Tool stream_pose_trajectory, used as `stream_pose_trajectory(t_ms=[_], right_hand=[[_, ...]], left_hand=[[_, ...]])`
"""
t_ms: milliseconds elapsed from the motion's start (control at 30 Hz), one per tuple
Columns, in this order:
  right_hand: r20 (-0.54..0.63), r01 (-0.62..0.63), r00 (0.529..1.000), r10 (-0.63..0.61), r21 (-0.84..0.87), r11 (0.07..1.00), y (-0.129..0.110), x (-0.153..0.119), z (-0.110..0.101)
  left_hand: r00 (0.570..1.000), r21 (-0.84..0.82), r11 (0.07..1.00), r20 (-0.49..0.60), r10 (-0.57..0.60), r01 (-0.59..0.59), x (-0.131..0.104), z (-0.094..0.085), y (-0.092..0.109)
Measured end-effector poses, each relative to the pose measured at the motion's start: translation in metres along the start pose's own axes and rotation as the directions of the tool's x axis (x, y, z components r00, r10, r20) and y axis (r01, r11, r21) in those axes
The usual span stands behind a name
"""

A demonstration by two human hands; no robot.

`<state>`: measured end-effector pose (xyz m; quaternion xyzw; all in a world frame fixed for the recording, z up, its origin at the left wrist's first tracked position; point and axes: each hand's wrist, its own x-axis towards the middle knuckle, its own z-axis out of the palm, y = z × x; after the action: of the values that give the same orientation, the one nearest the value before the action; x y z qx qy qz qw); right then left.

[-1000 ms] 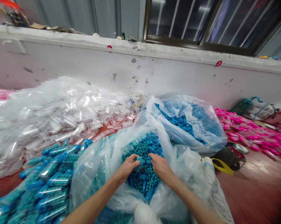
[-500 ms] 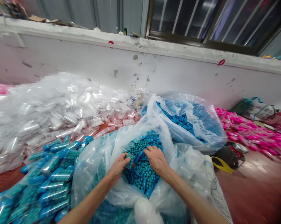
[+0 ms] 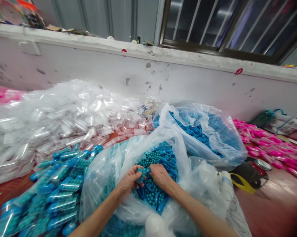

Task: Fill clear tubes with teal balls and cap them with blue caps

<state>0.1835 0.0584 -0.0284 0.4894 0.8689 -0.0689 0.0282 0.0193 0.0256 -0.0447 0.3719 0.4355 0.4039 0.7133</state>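
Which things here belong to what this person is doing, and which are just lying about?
Seems in use:
turquoise beads
blue pieces among them
front plastic bag
bead-filled piece in the left hand
probably filled tubes, clear tubes

Seems just lying about:
pink pieces
dark item with yellow strap
patterned bag

Glossy, transparent plastic is seen in the heaped clear tubes (image 3: 71, 113) and the blue-ended tubes (image 3: 61, 199), whose sides are streaked with highlights. The front bag (image 3: 96, 184) is formed of thin, wrinkled, translucent film, and its teal beads (image 3: 150, 157) are smooth-surfaced. The matt white wall (image 3: 96, 65) is roughened by patches, while a sheen is shown by the red floor (image 3: 276, 200).
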Motion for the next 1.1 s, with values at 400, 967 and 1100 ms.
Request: stream_pose_trajectory(t_ms=[400, 967, 1100], right_hand=[[-0.018, -0.026, 0.997, 0.073, 0.825, 0.564, 0.001, -0.014, 0.000], [-0.124, -0.050, 0.962, 0.242, 0.795, 0.605, -0.020, -0.035, 0.002], [-0.170, 0.003, 0.972, 0.160, 0.693, 0.721, -0.018, -0.044, -0.005]], left_hand=[[0.988, 0.269, 0.957, 0.134, 0.078, -0.112, -0.002, 0.004, -0.008], [0.992, 0.055, 0.993, 0.078, 0.101, -0.105, -0.007, 0.016, -0.011], [0.994, 0.014, 0.996, 0.061, 0.087, -0.088, -0.009, 0.019, -0.015]])
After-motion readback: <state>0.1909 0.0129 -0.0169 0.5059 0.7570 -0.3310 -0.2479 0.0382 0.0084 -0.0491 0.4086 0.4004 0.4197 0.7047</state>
